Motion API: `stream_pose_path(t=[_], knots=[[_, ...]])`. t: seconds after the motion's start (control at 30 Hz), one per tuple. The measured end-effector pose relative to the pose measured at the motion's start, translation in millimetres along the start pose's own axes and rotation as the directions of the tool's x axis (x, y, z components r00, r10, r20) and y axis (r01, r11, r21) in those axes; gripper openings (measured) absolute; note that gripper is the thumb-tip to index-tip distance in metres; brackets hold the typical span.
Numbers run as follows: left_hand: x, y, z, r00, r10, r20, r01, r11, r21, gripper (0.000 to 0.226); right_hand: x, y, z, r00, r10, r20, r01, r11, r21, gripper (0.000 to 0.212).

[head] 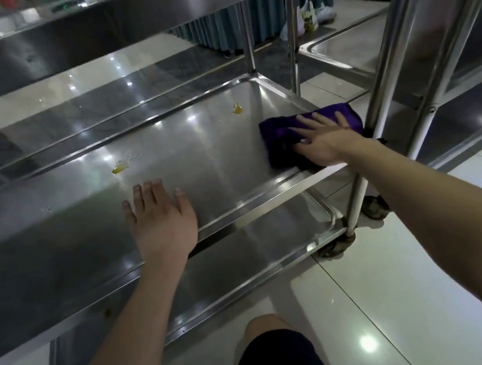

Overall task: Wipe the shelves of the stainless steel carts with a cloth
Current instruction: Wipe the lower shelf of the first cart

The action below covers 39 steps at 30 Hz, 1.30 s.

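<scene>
On the middle shelf [196,145], the cloth [280,139] lies at 3 o'clock, under the right hand [325,138]. The left hand [160,219] rests flat at 6 o'clock. One spill [119,169] sits at 10 o'clock, another [237,109] at 1 o'clock. A lower shelf [258,242] lies beneath.

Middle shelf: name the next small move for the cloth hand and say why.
Probably sweep the purple cloth left and slightly away, toward the yellow smear near the back rim. The right hand presses the cloth flat in the middle shelf's right corner; that smear and another yellow smear remain unwiped. The left hand rests flat, bracing.
</scene>
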<state>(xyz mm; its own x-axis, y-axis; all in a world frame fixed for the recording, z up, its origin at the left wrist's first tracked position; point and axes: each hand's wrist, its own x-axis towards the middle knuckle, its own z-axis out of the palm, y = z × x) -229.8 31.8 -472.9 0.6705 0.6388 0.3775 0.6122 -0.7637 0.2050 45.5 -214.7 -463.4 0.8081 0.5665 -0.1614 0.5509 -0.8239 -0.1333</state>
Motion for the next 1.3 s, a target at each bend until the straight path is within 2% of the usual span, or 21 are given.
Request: stream_pose_path(t=[0.13,0.23,0.33,0.4,0.53,0.63,0.7,0.77,0.83,0.9,0.97,1.03,1.17,1.3], knots=[[-1,2,3,0.992,0.118,-0.051,-0.115,0.992,0.056,0.066,40,-32,-3,0.999,0.037,0.011,-0.037,0.999,0.020,0.068],[0,1,5,0.986,0.147,-0.078,-0.142,0.988,0.067,0.067,55,-99,-3,0.992,-0.128,0.018,0.127,0.991,0.039,0.067],[2,0,6,0.985,0.139,-0.101,-0.133,0.989,0.061,0.067,44,-175,10,0.940,-0.339,0.031,0.339,0.941,0.013,0.065],[3,-1,7,0.986,0.121,-0.111,-0.115,0.992,0.058,0.065,37,-193,18,0.920,-0.391,0.024,0.391,0.921,0.007,0.064],[2,-2,8,0.988,0.075,-0.137,-0.070,0.997,0.039,0.064,37,-150,9,0.934,-0.357,0.008,0.356,0.933,0.054,0.062],[1,0,8,0.989,0.068,-0.134,-0.066,0.998,0.019,0.065,43,-72,-4,0.988,-0.149,-0.037,0.151,0.988,0.047,0.062],[1,4,7,0.990,0.069,-0.127,-0.069,0.998,0.010,0.064,42,-22,-10,0.998,-0.015,-0.057,0.018,0.999,0.051,0.064],[0,10,7,0.989,0.074,-0.126,-0.073,0.997,0.009,0.062,37,-11,-11,0.997,0.052,-0.064,-0.049,0.998,0.049,0.064],[-1,14,8,0.989,0.081,-0.127,-0.079,0.997,0.016,0.063,26,-40,-9,0.998,0.016,-0.066,-0.014,0.999,0.028,0.062],[-1,14,7,0.991,0.074,-0.115,-0.073,0.997,0.017,0.064,6,-81,2,0.987,-0.153,-0.042,0.154,0.988,0.029,0.061],[-1,12,3,0.992,0.056,-0.114,-0.055,0.998,0.006,0.064,-24,-105,18,0.940,-0.340,-0.033,0.341,0.939,0.050,0.060],[-2,9,-1,0.990,0.048,-0.130,-0.050,0.999,-0.014,0.061,-47,-104,25,0.900,-0.430,-0.073,0.434,0.898,0.064,0.059],[-2,4,-10,0.986,0.102,-0.136,-0.119,0.984,-0.131,0.047,-59,-71,20,0.899,-0.405,-0.168,0.419,0.906,0.055,0.055],[-8,-40,-18,0.987,0.110,-0.115,-0.119,0.990,-0.073,0.044,-60,-63,23,0.908,-0.364,-0.206,0.377,0.926,0.022,0.058]])
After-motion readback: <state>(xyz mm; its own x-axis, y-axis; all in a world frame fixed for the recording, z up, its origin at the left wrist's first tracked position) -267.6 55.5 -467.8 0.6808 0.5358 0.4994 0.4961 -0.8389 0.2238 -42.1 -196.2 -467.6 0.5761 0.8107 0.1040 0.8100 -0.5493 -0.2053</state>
